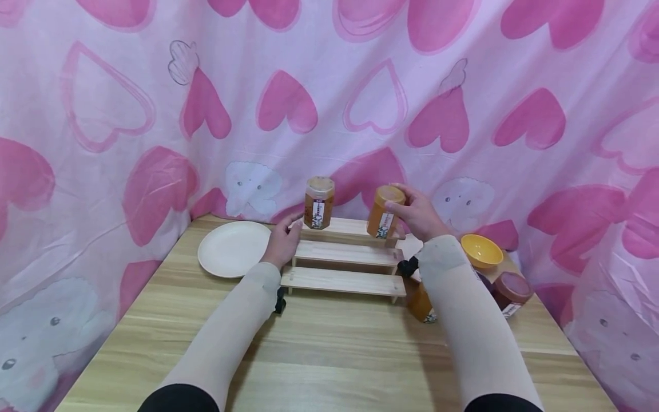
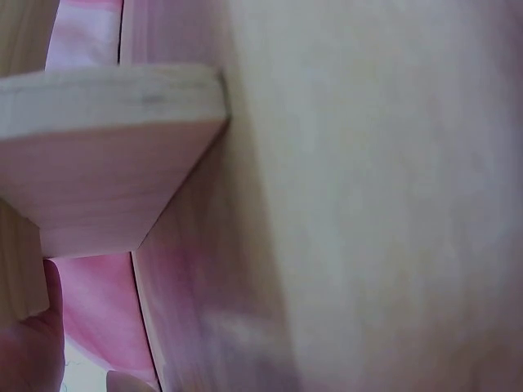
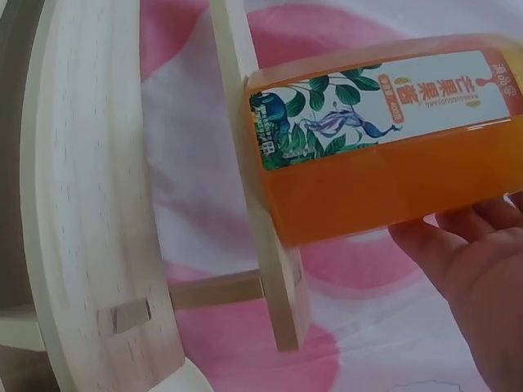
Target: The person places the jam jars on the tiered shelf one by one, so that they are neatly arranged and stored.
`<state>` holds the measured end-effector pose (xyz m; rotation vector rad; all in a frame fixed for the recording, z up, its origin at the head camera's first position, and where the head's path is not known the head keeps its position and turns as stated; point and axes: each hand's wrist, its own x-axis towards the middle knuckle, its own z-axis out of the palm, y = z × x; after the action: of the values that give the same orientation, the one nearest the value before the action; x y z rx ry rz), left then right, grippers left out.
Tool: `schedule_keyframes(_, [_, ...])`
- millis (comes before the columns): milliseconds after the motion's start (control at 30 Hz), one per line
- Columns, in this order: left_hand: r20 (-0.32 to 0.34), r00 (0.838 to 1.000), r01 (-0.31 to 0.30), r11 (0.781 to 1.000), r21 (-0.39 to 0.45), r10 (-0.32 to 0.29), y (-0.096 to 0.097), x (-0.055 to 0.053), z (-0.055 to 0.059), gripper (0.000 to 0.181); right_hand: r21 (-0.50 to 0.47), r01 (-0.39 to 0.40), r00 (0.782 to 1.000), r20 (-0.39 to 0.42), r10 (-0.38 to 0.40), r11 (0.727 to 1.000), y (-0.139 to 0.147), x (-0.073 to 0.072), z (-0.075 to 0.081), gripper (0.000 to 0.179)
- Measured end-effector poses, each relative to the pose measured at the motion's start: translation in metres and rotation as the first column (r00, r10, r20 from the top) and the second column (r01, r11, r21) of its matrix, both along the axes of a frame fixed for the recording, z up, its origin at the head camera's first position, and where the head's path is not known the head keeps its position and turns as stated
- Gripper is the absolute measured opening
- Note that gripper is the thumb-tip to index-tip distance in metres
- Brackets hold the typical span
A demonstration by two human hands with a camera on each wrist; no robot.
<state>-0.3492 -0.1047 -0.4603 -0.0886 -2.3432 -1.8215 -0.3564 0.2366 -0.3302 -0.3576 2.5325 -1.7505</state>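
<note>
- Right hand (image 1: 419, 212) was clamped round an orange jar (image 1: 385, 212), held over the right end of the rack's top step, tipped a bit. Base was right by the board, can't tell if it touched.
- Left hand (image 1: 282, 243) was at the left end of the rack (image 1: 344, 278). Can't tell if the fingers had closed on the wood.
- Other jar (image 1: 318, 203) stood on the top step near that left end, just beside the fingertips, so there was a decent gap between it and the orange one.
- Room to move: the lower two steps ran open in front, with the table (image 1: 329, 355) stretching out between the forearms.
- Tighter on the right: a low jar (image 1: 421, 304) sat beside the rack, and a red jar (image 1: 512, 292) was past the forearm, near the table's right edge.
- Plate (image 1: 233, 249) was left of the rack, by the back left corner; yellow bowl (image 1: 481, 252) was back right.
- Table was pale wood grain, with a pink heart-print curtain (image 1: 309, 34) hanging behind and down both sides.
</note>
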Motion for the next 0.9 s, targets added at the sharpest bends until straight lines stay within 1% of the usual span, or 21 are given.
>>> schedule_keyframes(200, [-0.022, 1.000, -0.011, 1.000, -0.010, 0.011, -0.003, 0.000, -0.001, 0.047, 0.011, -0.035, 0.998, 0.047, 0.034, 0.999, -0.007, 0.012, 0.016, 0.061])
schedule_keyframes(267, [-0.030, 0.999, -0.011, 1.000, -0.009, 0.011, -0.004, 0.000, -0.002, 0.046, 0.010, -0.042, 0.998, 0.052, 0.041, 0.999, -0.007, 0.013, 0.018, 0.061])
schedule_keyframes(367, [-0.038, 0.999, -0.009, 1.000, -0.007, 0.009, -0.004, -0.001, -0.003, 0.045, -0.006, -0.047, 0.997, 0.057, 0.047, 0.999, -0.007, 0.009, 0.016, 0.063])
schedule_keyframes(567, [-0.042, 0.999, -0.004, 1.000, -0.010, 0.003, -0.002, -0.001, -0.003, 0.045, -0.046, -0.021, 0.997, 0.070, 0.024, 0.999, 0.000, -0.009, 0.000, 0.063])
schedule_keyframes(667, [-0.036, 0.999, -0.007, 1.000, -0.007, 0.007, -0.001, -0.001, -0.003, 0.044, -0.061, -0.024, 0.997, 0.071, 0.029, 0.998, 0.003, -0.014, -0.004, 0.063])
schedule_keyframes(800, [-0.031, 1.000, -0.005, 1.000, 0.001, 0.005, 0.000, -0.001, -0.003, 0.044, -0.055, -0.027, 0.997, 0.073, 0.031, 0.998, 0.004, -0.013, -0.004, 0.063])
schedule_keyframes(900, [-0.030, 1.000, 0.000, 1.000, 0.009, 0.000, 0.000, -0.002, -0.002, 0.044, -0.053, -0.025, 0.995, 0.095, 0.030, 0.998, 0.002, -0.003, 0.005, 0.064])
